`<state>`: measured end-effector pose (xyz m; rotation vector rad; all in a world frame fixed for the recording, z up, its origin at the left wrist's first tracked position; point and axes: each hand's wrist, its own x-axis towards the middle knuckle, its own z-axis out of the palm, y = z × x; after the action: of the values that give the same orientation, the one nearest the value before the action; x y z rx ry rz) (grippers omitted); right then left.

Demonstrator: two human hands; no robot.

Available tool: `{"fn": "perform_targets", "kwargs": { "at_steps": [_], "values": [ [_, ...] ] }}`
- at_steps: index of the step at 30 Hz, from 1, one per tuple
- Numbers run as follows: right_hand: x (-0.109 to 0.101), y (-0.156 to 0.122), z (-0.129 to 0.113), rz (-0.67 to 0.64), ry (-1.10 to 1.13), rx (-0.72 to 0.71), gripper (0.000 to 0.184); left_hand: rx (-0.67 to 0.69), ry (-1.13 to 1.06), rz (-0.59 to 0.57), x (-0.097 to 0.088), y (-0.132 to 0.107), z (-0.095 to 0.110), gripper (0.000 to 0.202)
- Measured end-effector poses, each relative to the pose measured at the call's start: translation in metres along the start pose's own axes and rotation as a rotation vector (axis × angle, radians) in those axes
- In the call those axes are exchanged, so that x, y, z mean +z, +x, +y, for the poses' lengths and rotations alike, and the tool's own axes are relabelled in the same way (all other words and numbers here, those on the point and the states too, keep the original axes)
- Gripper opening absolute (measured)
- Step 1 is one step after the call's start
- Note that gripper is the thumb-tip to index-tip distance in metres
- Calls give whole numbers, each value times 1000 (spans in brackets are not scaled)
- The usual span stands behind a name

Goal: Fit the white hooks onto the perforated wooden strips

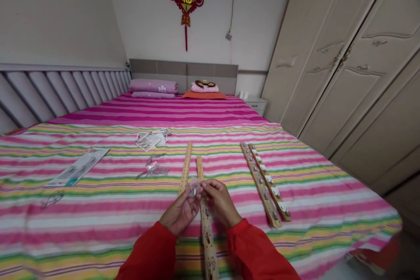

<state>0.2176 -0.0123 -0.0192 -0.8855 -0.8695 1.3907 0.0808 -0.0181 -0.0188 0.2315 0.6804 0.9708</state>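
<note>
Between the fingers of both hands is a small clear plastic packet (194,188) with a shiny metal piece inside. My left hand (181,214) pinches it from the left and below. My right hand (220,201) closes thumb and fingers at its right edge. Under the hands lies a long wooden strip (209,251) with small metal clips along its near part; the hands cover some of it. A second wooden strip (186,164), dotted with holes, lies just to its left.
Two more strips lie to the right, one with metal clips (260,181) and one with white round pieces (276,192). Leftward are crumpled clear wrappers (154,167), a pile of cards (152,139), a long flat package (78,168) and thin loops (51,200). Striped bedding (114,227) lies underneath.
</note>
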Motion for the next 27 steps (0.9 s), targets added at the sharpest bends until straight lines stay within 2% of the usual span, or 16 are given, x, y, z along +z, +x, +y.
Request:
{"fn": "perform_targets", "kwargs": {
  "at_steps": [5, 9, 15, 22, 27],
  "values": [
    [-5, 3, -3, 12, 14, 17, 23, 54, 194, -11, -4, 11, -3, 14],
    [-11, 13, 1, 39, -14, 19, 22, 121, 405, -1, -1, 18, 0, 26],
    [-17, 33, 4, 57, -85, 21, 24, 422, 706, 70, 3, 39, 16, 37],
    [-19, 57, 7, 124, -82, 8, 20, 428, 741, 171, 4, 70, 28, 40],
    [-26, 79, 19, 150, -129, -10, 21, 501, 875, 210, 2, 95, 27, 27]
  ]
}}
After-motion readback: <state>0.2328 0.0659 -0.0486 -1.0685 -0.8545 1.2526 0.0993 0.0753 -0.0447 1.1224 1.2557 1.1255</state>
